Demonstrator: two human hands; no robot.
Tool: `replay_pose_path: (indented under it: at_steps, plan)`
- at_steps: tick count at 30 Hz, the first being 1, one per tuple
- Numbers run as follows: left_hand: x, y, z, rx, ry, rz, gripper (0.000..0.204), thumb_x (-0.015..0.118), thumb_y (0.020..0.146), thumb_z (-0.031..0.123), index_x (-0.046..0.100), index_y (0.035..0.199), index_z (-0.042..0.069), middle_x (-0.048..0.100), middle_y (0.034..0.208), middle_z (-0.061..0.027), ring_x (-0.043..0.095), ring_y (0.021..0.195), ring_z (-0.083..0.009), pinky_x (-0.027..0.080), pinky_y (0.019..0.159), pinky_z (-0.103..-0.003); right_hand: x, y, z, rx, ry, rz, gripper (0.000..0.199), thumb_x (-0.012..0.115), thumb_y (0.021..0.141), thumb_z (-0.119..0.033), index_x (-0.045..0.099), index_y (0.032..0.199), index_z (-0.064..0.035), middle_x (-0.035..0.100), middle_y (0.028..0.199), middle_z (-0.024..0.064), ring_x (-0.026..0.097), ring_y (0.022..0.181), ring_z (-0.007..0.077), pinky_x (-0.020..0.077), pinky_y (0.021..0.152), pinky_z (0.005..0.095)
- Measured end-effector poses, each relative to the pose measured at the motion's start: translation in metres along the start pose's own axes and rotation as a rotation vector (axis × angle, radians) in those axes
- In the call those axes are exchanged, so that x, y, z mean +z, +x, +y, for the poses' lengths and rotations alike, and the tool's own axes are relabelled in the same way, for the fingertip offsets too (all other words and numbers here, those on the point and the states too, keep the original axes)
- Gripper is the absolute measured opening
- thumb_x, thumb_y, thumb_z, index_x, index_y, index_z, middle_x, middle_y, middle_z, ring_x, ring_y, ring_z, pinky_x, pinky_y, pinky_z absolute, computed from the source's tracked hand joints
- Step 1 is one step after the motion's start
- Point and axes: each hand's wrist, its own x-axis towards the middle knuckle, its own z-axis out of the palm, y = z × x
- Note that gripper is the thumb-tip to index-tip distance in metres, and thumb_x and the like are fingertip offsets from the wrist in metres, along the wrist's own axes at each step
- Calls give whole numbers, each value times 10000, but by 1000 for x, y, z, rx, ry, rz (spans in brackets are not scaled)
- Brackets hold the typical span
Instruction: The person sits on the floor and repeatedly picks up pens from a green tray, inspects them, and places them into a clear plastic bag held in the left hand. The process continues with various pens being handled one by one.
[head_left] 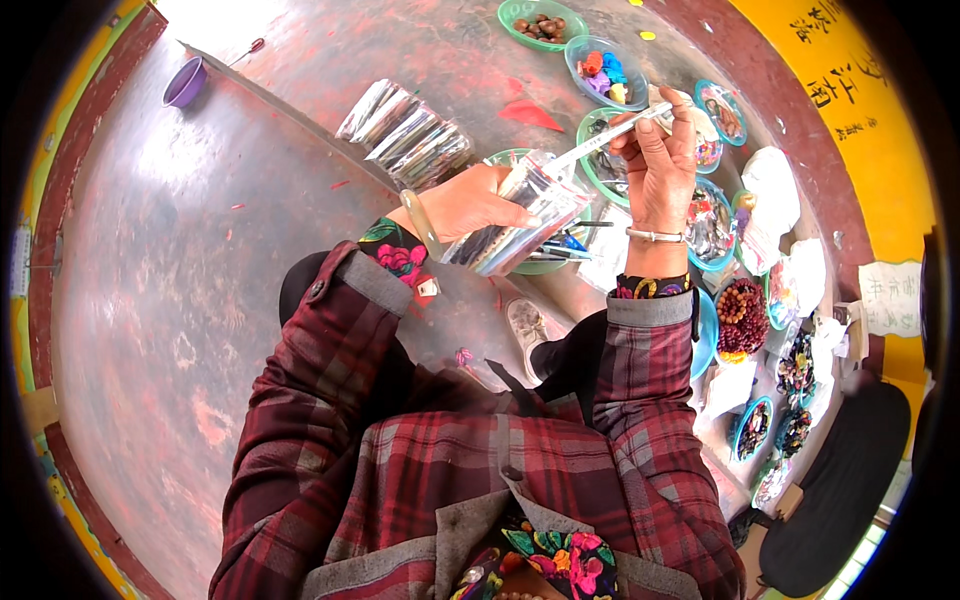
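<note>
My left hand (478, 208) is closed around a clear plastic bag (515, 225) packed with several slim, long items in white, black and red. Between the thumb and fingers of my right hand (660, 165) is a long, thin white stick (612, 135), possibly a pen. It slants down to the left, its lower end at the top of the bag; whether that end is inside the bag I cannot tell. Beneath the bag, partly hidden by it, is a green bowl (543, 267) with blue and dark pens (568, 248).
Similar filled plastic packets (408, 138) lie in a row on the floor ahead. Bowls of small goods line the right side, including colourful bundles (604, 75) and dark red beads (742, 318). A purple basin (184, 82) stands far left, a black padded seat (835, 490) at the right.
</note>
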Motion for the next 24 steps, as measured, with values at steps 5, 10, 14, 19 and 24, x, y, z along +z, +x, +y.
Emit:
replay_pose_path:
  at_steps: [5,10,14,19,24]
  plan:
    - [3,-2,6,-23,16,-4,413,640,788,52,515,1170,-46,605,1049,-52,546,927,-97,426,847,-257,0,0,1,15,-15,-23,445,569,871,-38,387,1276,-54,656,842,135,606,680,145,507,633,260]
    - [-1,0,-2,-84,19,1,401,640,786,54,522,1154,-50,612,1021,-54,555,902,-100,436,832,-262,0,0,6,62,8,-44,429,571,870,-38,408,1267,-57,654,838,126,601,683,141,502,629,259]
    - [-1,0,-4,-86,-29,-9,407,641,780,60,520,1153,-50,615,1023,-66,565,903,-111,443,832,-268,-1,0,5,42,-47,-55,441,581,866,-43,412,1272,-66,651,835,122,597,683,138,496,628,255]
    - [0,-1,-4,-155,-97,-56,410,628,779,45,509,1158,-55,614,1033,-85,576,900,-123,450,834,-274,-1,-2,3,65,-38,-131,442,594,855,-37,428,1263,-70,649,821,114,596,685,136,492,627,250]
    - [2,1,-8,-161,-132,-59,398,621,778,38,514,1150,-55,615,1030,-86,579,905,-127,451,837,-276,0,-3,4,79,-83,-162,435,597,851,-31,436,1254,-64,648,814,114,597,686,136,491,627,246]
